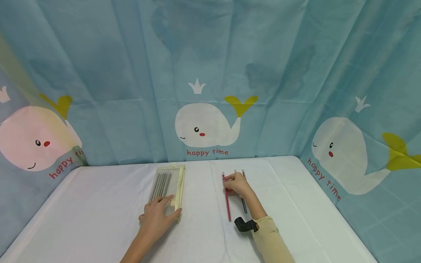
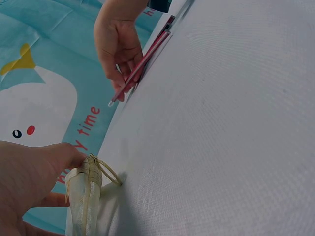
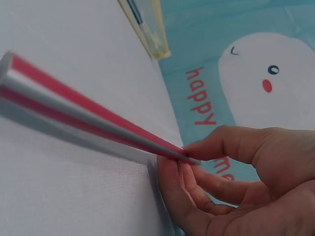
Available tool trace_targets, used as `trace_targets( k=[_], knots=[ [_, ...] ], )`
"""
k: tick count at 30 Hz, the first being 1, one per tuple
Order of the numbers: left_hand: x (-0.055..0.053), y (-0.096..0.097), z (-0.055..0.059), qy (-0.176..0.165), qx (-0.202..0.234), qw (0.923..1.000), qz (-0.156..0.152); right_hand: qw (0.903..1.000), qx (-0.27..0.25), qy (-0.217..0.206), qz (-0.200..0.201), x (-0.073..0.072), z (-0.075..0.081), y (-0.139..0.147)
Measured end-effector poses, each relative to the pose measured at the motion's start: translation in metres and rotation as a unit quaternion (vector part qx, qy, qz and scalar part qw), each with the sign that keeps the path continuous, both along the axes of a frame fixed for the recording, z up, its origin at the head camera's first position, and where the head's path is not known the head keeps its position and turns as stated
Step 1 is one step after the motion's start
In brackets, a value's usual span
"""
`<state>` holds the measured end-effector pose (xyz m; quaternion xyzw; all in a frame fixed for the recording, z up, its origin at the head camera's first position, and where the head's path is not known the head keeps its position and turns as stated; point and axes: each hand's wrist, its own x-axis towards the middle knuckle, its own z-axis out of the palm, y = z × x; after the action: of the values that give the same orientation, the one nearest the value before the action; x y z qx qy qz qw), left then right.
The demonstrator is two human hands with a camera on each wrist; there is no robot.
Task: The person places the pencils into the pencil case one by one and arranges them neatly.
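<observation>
My left hand grips the near end of a mesh zip pouch with a pale yellow border. Several slim silver-grey pencils lie side by side in the pouch's left part. In the left wrist view my thumb is at the pouch's corner, beside a cord loop. Between thumb and fingers my right hand pinches a red-and-silver striped pencil. That pencil slants close over the table. A dark striped pencil lies under my right hand, partly hidden, and another tip shows just beyond the fingers.
A white cloth covers the table. Its back edge meets a blue curtain printed with whales, which also runs along both sides. A black wrist mount sits at my right cuff, close above the cloth.
</observation>
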<state>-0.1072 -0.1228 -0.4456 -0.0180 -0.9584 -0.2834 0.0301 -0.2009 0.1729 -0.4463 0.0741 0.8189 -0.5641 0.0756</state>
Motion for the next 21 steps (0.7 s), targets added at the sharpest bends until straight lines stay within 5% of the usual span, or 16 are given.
trace_targets(
  k=[10, 21],
  knots=[
    [0.0, 0.0, 0.0, 0.003, -0.001, 1.0, -0.003, 0.9995, -0.029, -0.008, 0.008, 0.0, 0.003, -0.001],
    [-0.001, 0.0, 0.0, 0.003, -0.004, 1.0, -0.001, 0.9985, -0.038, 0.039, 0.009, 0.001, 0.007, -0.01]
  ],
)
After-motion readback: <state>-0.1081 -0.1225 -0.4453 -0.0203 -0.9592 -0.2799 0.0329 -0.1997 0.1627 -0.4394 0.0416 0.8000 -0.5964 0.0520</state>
